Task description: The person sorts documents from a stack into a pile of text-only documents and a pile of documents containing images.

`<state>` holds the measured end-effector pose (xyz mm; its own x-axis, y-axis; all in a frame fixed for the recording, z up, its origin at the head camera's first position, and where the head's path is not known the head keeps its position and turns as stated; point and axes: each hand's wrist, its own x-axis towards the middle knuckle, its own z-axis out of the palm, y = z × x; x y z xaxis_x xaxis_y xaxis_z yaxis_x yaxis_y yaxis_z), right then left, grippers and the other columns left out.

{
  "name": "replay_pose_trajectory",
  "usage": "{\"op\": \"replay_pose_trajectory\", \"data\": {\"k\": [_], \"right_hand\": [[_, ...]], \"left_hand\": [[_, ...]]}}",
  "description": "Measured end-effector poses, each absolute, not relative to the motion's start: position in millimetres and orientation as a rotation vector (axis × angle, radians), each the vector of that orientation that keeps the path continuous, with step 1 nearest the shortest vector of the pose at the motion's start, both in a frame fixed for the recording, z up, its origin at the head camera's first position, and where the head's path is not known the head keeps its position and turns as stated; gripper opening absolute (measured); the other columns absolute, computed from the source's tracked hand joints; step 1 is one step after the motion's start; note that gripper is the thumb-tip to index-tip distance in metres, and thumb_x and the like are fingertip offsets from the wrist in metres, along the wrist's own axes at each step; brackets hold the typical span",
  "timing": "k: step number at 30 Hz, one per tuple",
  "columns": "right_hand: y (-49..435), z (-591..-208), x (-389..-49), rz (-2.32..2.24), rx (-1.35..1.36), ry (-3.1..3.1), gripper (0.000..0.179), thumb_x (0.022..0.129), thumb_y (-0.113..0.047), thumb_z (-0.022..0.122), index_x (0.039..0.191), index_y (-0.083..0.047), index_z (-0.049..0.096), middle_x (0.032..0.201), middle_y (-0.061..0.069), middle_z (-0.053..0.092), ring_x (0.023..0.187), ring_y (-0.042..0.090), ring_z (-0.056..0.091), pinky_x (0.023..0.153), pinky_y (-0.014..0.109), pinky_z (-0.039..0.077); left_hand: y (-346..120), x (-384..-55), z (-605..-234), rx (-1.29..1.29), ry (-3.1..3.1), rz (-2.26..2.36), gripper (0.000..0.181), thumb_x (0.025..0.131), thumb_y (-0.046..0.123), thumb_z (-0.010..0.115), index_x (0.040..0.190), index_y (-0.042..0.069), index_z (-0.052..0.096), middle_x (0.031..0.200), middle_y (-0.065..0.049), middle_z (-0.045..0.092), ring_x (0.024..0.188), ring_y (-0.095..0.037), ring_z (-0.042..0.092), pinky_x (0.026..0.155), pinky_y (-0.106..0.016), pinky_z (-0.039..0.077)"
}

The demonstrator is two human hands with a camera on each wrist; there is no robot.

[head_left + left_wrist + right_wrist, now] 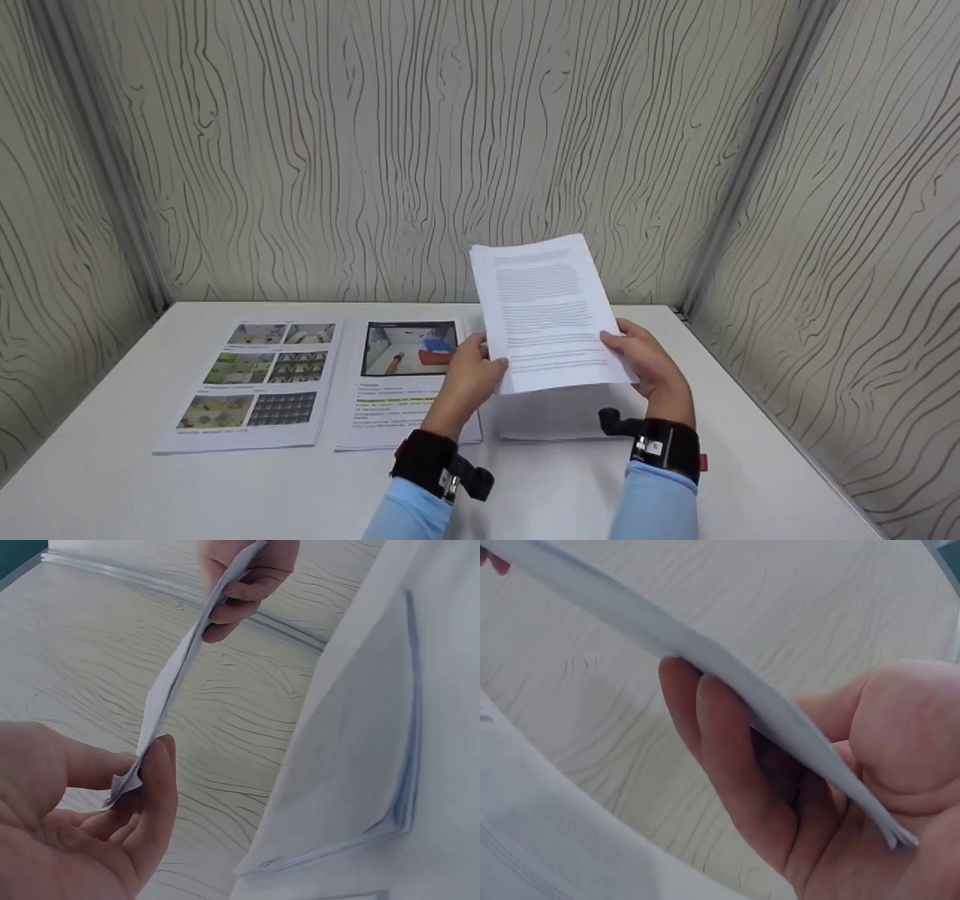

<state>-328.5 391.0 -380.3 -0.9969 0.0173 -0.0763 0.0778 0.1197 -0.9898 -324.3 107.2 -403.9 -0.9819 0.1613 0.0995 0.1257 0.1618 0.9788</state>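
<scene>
A thin stack of printed paper sheets (pixel 551 307) is held up above the table, its text side facing the head camera. My left hand (pixel 476 367) pinches its lower left edge, thumb in front and fingers behind. On the right edge, my right hand (pixel 651 360) grips it the same way. Seen edge-on in the left wrist view, the held sheets (pixel 176 675) bend slightly, with corners fanned near the left thumb. In the right wrist view the fingers (pixel 724 742) lie along the back. Below the held sheets lies another paper stack (pixel 555 420), partly hidden by them.
On the white table (pixel 247 495), a paper stack with several colour pictures (pixel 251 390) lies at the left. A stack with one large picture and a yellow highlighted line (pixel 409 412) lies beside it, near my left hand. Wood-grain patterned panels (pixel 420 150) enclose the back and sides.
</scene>
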Motion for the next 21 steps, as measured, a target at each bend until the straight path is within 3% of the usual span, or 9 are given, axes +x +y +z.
{"op": "replay_pose_trajectory", "data": {"k": [4, 13, 21], "right_hand": [[402.6, -400.3, -329.6, -2.026, 0.172, 2.339, 0.059, 0.115, -0.015, 0.047, 0.166, 0.007, 0.028, 0.107, -0.006, 0.075, 0.091, 0.008, 0.074, 0.076, 0.025, 0.062], [401.9, -417.4, -332.0, -1.794, 0.322, 2.411, 0.057, 0.113, -0.013, 0.049, 0.163, 0.009, 0.032, 0.114, 0.007, 0.075, 0.09, 0.013, 0.075, 0.077, 0.027, 0.062], [398.9, -423.4, -333.8, -1.685, 0.388, 2.438, 0.059, 0.113, -0.013, 0.05, 0.164, 0.007, 0.031, 0.119, 0.011, 0.073, 0.093, 0.015, 0.073, 0.078, 0.028, 0.061]], "left_hand": [[116.3, -323.0, -415.4, 0.244, 2.466, 1.868, 0.063, 0.094, -0.004, 0.068, 0.155, -0.004, 0.053, 0.131, -0.023, 0.073, 0.119, -0.031, 0.072, 0.104, -0.046, 0.059], [117.6, -322.3, -432.7, 0.21, 2.493, 1.675, 0.051, 0.091, -0.007, 0.069, 0.142, -0.007, 0.063, 0.126, -0.023, 0.077, 0.109, -0.026, 0.073, 0.102, -0.044, 0.062], [117.7, -321.5, -441.0, 0.193, 2.57, 1.566, 0.039, 0.091, -0.006, 0.072, 0.13, -0.007, 0.069, 0.12, -0.021, 0.077, 0.103, -0.025, 0.07, 0.096, -0.043, 0.062]]}}
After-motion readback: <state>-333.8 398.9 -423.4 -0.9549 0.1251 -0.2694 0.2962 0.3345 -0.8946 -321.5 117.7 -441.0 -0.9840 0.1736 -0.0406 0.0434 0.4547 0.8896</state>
